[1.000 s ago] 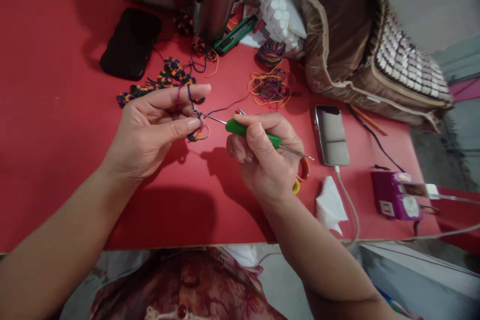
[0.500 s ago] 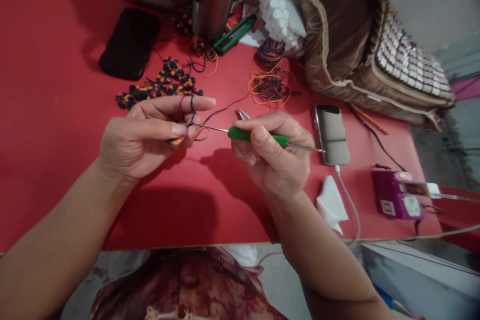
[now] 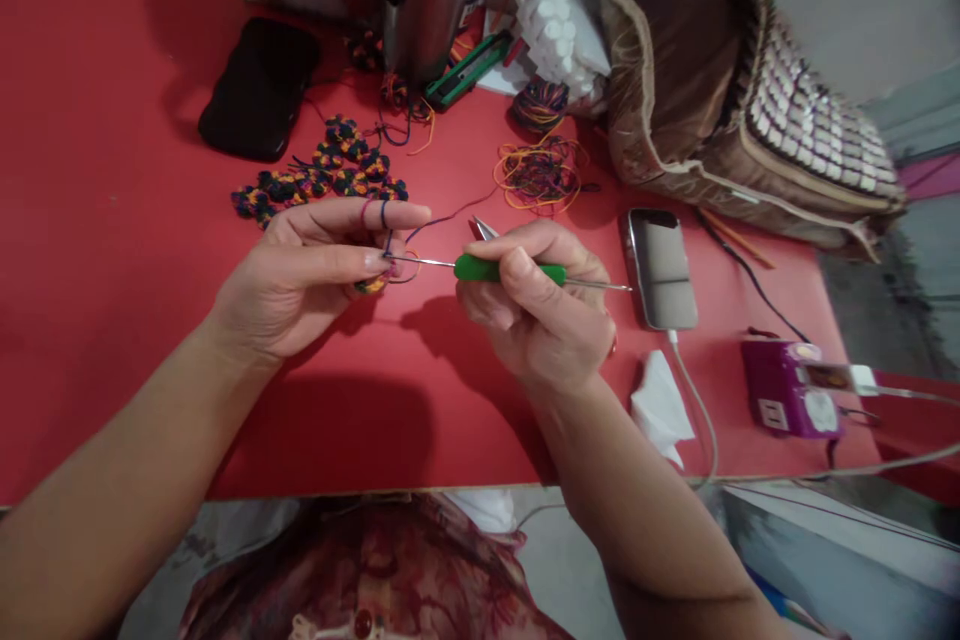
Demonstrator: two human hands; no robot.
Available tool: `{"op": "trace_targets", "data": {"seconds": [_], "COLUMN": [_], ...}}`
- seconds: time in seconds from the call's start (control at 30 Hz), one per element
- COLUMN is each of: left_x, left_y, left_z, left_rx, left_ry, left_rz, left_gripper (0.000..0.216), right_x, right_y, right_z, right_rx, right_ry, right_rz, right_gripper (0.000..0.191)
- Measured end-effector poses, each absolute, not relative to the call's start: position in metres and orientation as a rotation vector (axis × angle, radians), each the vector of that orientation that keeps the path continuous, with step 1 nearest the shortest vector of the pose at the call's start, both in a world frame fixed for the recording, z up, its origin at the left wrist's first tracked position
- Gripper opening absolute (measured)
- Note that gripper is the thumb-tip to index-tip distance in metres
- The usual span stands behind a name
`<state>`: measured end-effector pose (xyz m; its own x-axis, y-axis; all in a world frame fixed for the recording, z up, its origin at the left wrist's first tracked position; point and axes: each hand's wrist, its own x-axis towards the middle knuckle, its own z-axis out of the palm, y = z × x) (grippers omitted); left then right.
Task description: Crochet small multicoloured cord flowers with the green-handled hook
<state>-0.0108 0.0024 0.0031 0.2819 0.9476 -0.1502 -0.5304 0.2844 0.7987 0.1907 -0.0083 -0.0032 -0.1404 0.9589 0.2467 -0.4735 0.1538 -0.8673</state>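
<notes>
Between the thumb and fingers of my left hand [image 3: 289,275] is a small piece of multicoloured crochet work [image 3: 370,286], partly hidden by the thumb. Dark yarn [image 3: 385,214] loops around the outstretched index finger. My right hand [image 3: 544,305] grips the green handle of a crochet hook [image 3: 480,268]; its thin metal shaft reaches left to the crochet work. A pointed metal tip [image 3: 484,229], perhaps of scissors, sticks out behind the right fingers. A yarn strand runs from the left hand to a loose tangle of yarn [image 3: 541,172]. Finished-looking crocheted pieces [image 3: 322,170] lie beyond the left hand.
On the red table [image 3: 112,320] lie a black case-like object [image 3: 260,88], a green cutter [image 3: 469,70], a yarn ball [image 3: 540,104], a phone [image 3: 664,270] on a cable, a white tissue [image 3: 662,410] and a purple box [image 3: 791,388]. A brown bag [image 3: 675,70] stands at back right.
My left hand has shifted slightly right with the crochet work. The right hand and hook have moved slightly left, so the shaft tip now lies at the left thumb.
</notes>
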Motion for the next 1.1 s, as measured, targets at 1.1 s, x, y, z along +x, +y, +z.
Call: {"op": "trace_targets", "data": {"seconds": [1.1], "left_x": [-0.007], "left_y": [0.005], "left_z": [0.003], "left_rx": [0.719], "left_ry": [0.750], "left_rz": [1.192], "left_gripper": [0.050], "right_x": [0.168], "right_y": [-0.031], "right_z": [-0.020], "right_rx": [-0.756], "right_ry": [-1.328], "right_rz": [0.851], "right_gripper": [0.015]}}
